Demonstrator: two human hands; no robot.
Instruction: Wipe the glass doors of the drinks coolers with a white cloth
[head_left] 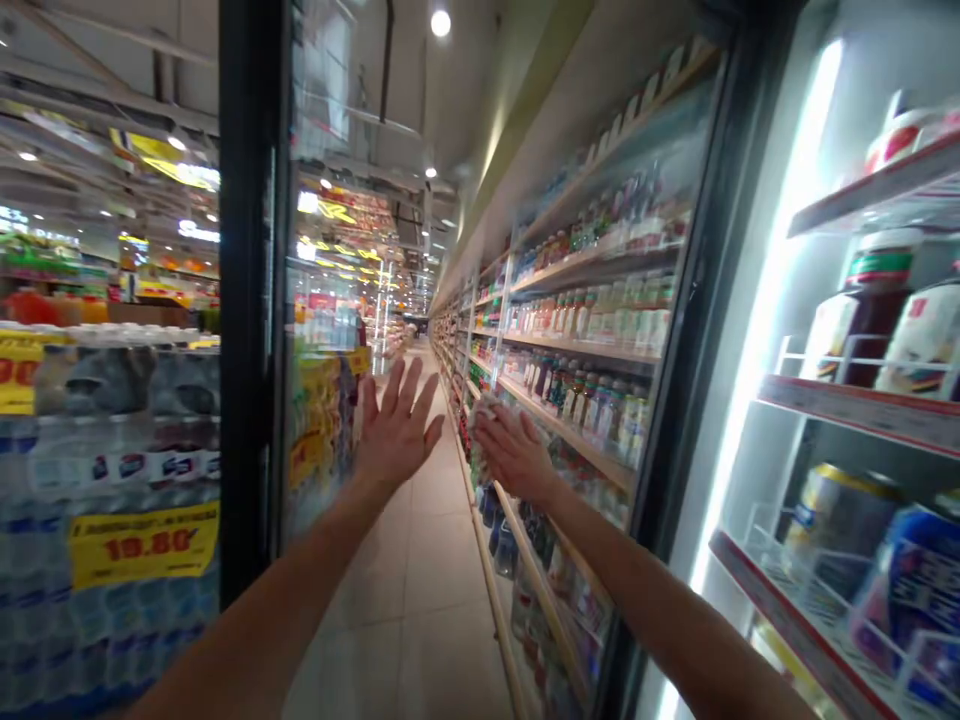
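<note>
My left hand [397, 432] is raised with its fingers spread, open and holding nothing, at the far edge of an open glass door [330, 300] with a black frame. My right hand [514, 455] presses a pale crumpled cloth [480, 420] against the glass front [645, 300] of a closed cooler on the right. Behind that glass stand rows of bottled drinks on shelves. Only part of the cloth shows past my fingers.
At the far right an open lit cooler [862, 400] holds bottles, jars and cans on wire-fronted shelves. Stacked packs of bottled water with a yellow price tag [142, 545] stand on the left. A tiled aisle [427, 600] runs ahead between the shelving.
</note>
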